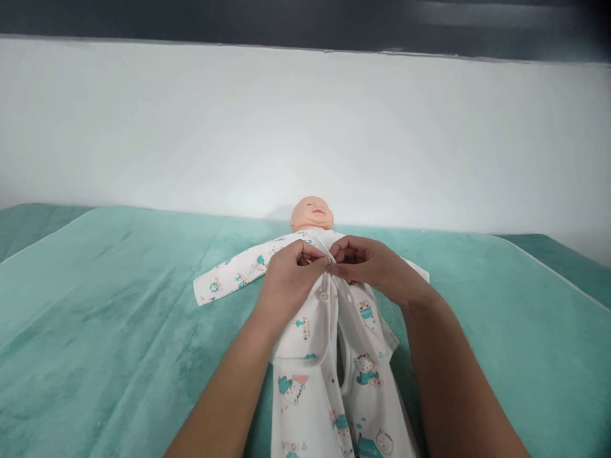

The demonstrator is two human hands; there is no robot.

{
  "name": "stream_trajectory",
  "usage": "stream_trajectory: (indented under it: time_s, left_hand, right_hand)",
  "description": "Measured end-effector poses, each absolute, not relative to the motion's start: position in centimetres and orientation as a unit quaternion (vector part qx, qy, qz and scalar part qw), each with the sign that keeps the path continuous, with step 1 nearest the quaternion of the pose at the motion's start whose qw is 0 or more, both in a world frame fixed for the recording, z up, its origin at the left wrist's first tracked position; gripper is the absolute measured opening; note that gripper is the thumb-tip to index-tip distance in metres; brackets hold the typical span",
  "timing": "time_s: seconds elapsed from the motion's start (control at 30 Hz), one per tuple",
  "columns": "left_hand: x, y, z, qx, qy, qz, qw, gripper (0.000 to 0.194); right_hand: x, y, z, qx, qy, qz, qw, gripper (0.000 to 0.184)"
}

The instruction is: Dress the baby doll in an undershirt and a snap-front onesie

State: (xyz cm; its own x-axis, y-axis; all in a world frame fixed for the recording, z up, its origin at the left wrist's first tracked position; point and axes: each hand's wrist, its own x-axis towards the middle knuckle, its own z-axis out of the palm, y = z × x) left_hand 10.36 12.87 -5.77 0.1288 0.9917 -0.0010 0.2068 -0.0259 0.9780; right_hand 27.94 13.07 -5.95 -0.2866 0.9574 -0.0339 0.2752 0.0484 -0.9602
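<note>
A baby doll [312,214] lies on its back, dressed in a white printed baby jacket [298,334] with long sleeves. Both hands meet at the jacket's front opening on the chest. My left hand [293,273] pinches one front edge between thumb and fingers. From the other side, my right hand [365,264] pinches the opposite edge, fingertips almost touching the left ones. Whatever lies right between the fingertips is hidden. Just below them a small pale button [325,296] shows on the edge. Matching printed trousers [305,413] extend toward me under the jacket's hem.
A teal plush blanket [119,331] covers the surface under the doll. Behind it rises a white wall [305,127], with a dark band [238,22] along the top. The jacket's left-hand sleeve [233,273] is stretched out flat on the blanket.
</note>
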Motion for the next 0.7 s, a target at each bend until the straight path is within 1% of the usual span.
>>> stream_trajectory:
  time_s: [0.17,0.33,0.53,0.7]
  left_hand:
    - [10.40,12.95,-5.71,0.590,0.518,0.410,0.464,0.011]
    - [10.21,12.71,-5.24,0.598,0.509,0.401,0.471,0.006]
    - [10.23,12.48,-5.19,0.603,0.502,0.401,0.473,0.016]
    - [10.94,12.32,-5.51,0.602,0.532,0.401,0.439,0.009]
  right_hand:
    - [27.86,13.06,-5.82,-0.475,-0.640,0.494,0.346,0.023]
    - [27.86,13.11,-5.83,-0.469,-0.650,0.493,0.339,0.023]
    - [27.91,13.10,-5.91,-0.461,-0.657,0.500,0.325,0.020]
    - [27.94,12.95,-5.89,-0.451,-0.656,0.518,0.312,0.023]
